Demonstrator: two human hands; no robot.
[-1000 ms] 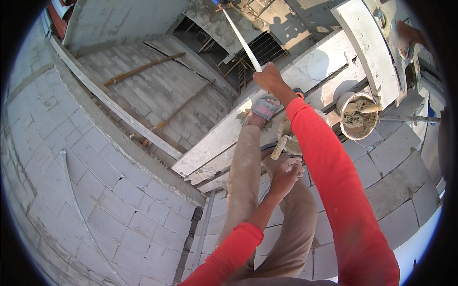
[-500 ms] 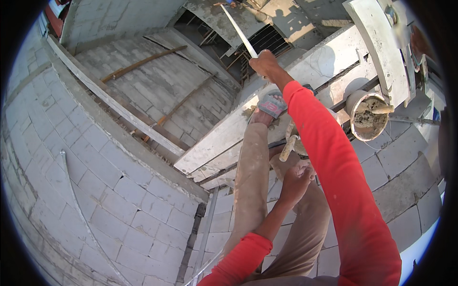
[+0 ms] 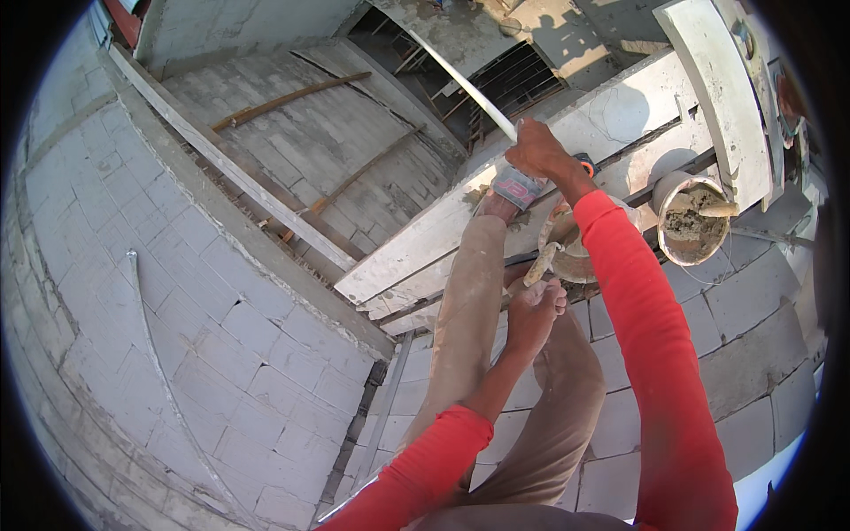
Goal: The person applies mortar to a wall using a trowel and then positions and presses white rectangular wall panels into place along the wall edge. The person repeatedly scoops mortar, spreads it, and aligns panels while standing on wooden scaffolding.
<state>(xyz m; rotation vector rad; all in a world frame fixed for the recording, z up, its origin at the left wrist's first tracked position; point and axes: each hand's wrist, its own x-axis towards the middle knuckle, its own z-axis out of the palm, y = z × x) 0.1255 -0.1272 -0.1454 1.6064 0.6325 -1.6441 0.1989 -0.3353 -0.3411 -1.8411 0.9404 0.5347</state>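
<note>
My right hand (image 3: 540, 149) is stretched out ahead, closed around the near end of a long, thin white bar (image 3: 462, 81) that points up and to the left over the drop. My left hand (image 3: 535, 317) is curled shut in front of my knee; whether anything is inside cannot be made out. Just beyond it lies a pale, mortar-crusted tool handle (image 3: 542, 264), leaning at a mortar-stained bucket (image 3: 575, 257) that my right sleeve partly covers. A small orange-and-black object (image 3: 584, 163) sits beside my right wrist.
Whitish planks (image 3: 425, 257) run along the edge, my sandalled foot (image 3: 515, 188) on them. A bucket of wet mortar (image 3: 695, 226) with a handle sticking out stands right. A block wall (image 3: 204, 327) rises left, with a thin metal strip (image 3: 159, 363) against it. Below lie wooden poles (image 3: 292, 99).
My right hand has drawn back toward me and to the right, bringing the white bar with it. My left hand has shifted slightly left, still curled. The view has turned a little.
</note>
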